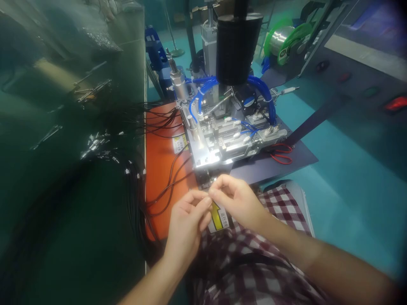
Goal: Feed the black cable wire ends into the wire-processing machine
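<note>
My left hand (188, 220) and my right hand (237, 199) meet fingertip to fingertip at the near edge of a metal machine (222, 144). Each is closed in a pinch between thumb and forefinger. Whatever they hold is too small to make out. Just beneath the fingers is a white label (225, 221) with a yellow arrow. Left of the machine, thin black cables (171, 182) cross an orange plate (159, 161). A thick bundle of black cables (133, 199) with shiny metal ends hangs over the edge of the dark green table.
The dark green table (79, 237) fills the left side, with loose metal-tipped leads on it. Red-handled scissors (281, 154) lie right of the machine. A black cylinder (238, 51) hangs above it. A green wire spool (281, 42) and a control panel (356, 80) stand at the back right.
</note>
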Tool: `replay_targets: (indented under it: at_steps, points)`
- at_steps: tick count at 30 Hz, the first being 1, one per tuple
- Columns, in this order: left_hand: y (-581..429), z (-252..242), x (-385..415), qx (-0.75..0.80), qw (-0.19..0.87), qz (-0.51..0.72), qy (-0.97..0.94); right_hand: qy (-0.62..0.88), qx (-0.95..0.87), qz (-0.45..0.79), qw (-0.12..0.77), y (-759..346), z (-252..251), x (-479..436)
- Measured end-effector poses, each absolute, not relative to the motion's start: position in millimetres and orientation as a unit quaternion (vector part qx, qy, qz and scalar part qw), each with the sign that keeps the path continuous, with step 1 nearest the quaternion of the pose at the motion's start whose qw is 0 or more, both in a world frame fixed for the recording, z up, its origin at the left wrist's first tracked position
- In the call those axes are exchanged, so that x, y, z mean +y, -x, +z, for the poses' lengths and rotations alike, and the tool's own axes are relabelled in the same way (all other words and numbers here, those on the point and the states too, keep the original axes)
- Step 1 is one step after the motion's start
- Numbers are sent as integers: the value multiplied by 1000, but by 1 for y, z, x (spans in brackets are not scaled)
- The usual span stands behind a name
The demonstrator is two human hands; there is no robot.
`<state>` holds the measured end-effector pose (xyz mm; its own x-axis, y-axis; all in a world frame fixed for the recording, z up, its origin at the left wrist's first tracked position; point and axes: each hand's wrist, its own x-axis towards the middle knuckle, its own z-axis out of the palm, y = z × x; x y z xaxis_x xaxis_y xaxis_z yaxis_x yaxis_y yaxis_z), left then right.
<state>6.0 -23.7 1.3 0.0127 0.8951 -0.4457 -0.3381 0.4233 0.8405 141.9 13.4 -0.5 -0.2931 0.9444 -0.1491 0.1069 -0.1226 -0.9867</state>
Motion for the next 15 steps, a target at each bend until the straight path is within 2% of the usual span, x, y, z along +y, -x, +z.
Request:
replay_targets:
  at_steps: [4, 11, 13, 15]
  points:
    - [-5, -1, -26, 513, 664, 477, -261, 456, -515, 623, 373, -137, -7, 7]
    - [-5, -1, -24, 503, 667, 487, -253, 485, -646, 415, 418, -133, -7, -1]
    - [-5, -1, -24, 502, 668, 487, -254, 482, -662, 404, 407, -135, -6, 0]
    - [-4, -1, -24, 502, 669, 486, -254, 481, -641, 453, 391, -136, -5, 3]
